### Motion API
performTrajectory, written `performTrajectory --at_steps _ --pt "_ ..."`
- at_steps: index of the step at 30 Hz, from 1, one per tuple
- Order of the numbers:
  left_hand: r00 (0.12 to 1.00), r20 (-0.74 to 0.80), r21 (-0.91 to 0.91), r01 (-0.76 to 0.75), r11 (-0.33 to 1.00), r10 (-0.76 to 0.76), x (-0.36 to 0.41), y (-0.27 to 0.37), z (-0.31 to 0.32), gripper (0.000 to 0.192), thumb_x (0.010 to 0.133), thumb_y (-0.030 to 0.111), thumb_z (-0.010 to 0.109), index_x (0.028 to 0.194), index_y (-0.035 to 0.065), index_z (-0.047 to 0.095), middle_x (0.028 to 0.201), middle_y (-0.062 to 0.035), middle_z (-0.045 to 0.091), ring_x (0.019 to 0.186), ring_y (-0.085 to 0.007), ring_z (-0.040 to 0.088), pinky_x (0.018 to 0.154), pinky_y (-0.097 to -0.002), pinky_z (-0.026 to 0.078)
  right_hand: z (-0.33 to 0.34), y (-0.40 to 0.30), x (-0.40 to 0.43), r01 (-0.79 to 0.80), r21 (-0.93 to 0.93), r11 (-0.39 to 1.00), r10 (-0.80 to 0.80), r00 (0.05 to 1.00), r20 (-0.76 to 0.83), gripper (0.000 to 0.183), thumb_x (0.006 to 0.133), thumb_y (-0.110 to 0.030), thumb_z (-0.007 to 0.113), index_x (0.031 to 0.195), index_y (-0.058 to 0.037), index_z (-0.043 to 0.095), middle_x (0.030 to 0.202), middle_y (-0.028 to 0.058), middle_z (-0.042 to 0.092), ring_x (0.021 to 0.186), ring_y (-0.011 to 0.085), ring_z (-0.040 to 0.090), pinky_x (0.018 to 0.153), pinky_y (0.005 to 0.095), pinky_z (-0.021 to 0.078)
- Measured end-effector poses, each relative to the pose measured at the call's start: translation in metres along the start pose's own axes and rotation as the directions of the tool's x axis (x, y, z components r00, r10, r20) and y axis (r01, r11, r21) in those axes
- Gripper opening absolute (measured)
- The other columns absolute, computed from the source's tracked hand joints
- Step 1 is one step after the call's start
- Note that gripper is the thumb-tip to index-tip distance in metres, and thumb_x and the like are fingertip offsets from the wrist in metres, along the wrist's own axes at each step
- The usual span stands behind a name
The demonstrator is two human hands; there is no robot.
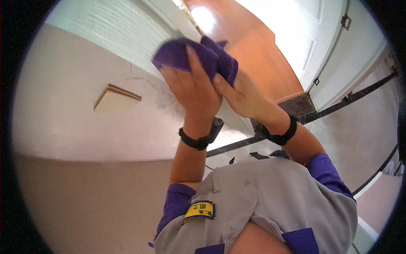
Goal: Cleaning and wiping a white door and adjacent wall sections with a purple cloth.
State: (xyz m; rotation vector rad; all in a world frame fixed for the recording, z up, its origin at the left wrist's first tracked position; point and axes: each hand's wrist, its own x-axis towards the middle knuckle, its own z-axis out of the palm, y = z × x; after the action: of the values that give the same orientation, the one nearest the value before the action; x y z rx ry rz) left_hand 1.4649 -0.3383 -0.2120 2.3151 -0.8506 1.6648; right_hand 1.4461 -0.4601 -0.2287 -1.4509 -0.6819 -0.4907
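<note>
A folded purple cloth (pixel 190 55) is bunched between my two hands, beside the white door frame (pixel 171 23). My left hand (pixel 196 85) lies over the cloth with its back to me and its fingers spread across the fabric. From the right, my right hand (pixel 244 92) pinches the cloth's near corner, its thumb on top and close to the left hand. The right fingers are mostly hidden behind the fabric. Slight blur covers the cloth and the left fingers. Each wrist wears a black band (pixel 193 139).
Dark smudges (pixel 165 95) mark the pale wall near the frame. A square, brown-edged plate (pixel 119 96) is on that wall. Beyond the doorway lies an orange-brown floor (pixel 263 63). A white door (pixel 339 63) with dark metal fittings stands right. A dark strip (pixel 304 118) borders pale tiles.
</note>
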Motion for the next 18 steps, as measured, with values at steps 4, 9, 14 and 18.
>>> performTrajectory --at_steps 4,9,14,18 --pt "0.993 0.108 0.044 -0.048 0.998 0.043 -0.071 0.011 0.027 0.046 0.093 0.027 0.050 0.123 -0.0082 0.047 0.117 -0.0320 0.047 0.114 -0.0483 0.041 0.100 -0.0648 0.023 0.000 0.048 -0.047 -0.239 -0.014 0.971 0.240 0.970 0.031 0.046 0.095 -0.023 0.044 0.135 -0.0004 0.039 0.126 0.0245 0.050 0.119 0.0373 0.047 0.102 0.0418 0.0356" --pt "0.941 0.317 -0.066 -0.107 0.992 0.122 -0.191 0.023 0.041 0.044 0.090 0.029 0.053 0.123 0.0002 0.053 0.108 -0.0149 0.058 0.110 -0.0381 0.050 0.095 -0.0550 0.036 0.013 0.133 -0.135 -0.413 -0.092 0.906 0.412 0.911 -0.036 0.048 0.093 -0.019 0.045 0.137 -0.0016 0.038 0.139 0.0243 0.039 0.131 0.0370 0.036 0.110 0.0402 0.0273" --pt "0.749 0.606 -0.315 -0.082 0.945 0.267 -0.275 0.025 0.050 0.039 0.086 0.015 0.052 0.123 0.0018 0.054 0.115 -0.0138 0.059 0.109 -0.0273 0.054 0.092 -0.0419 0.041 0.010 0.193 -0.191 -0.552 -0.108 0.827 0.560 0.826 0.065 0.065 0.092 -0.024 0.053 0.146 -0.0013 0.023 0.151 0.0207 0.023 0.140 0.0343 0.022 0.113 0.0381 0.0199" --pt "0.587 0.716 -0.450 -0.026 0.893 0.378 -0.331 0.022 0.062 0.039 0.086 0.008 0.048 0.123 -0.0013 0.054 0.121 -0.0168 0.057 0.113 -0.0298 0.052 0.100 -0.0429 0.039 0.030 0.236 -0.225 -0.726 0.153 0.671 0.735 0.678 -0.012 0.056 0.094 -0.021 0.053 0.141 0.0000 0.031 0.144 0.0221 0.036 0.130 0.0334 0.037 0.105 0.0375 0.0341"
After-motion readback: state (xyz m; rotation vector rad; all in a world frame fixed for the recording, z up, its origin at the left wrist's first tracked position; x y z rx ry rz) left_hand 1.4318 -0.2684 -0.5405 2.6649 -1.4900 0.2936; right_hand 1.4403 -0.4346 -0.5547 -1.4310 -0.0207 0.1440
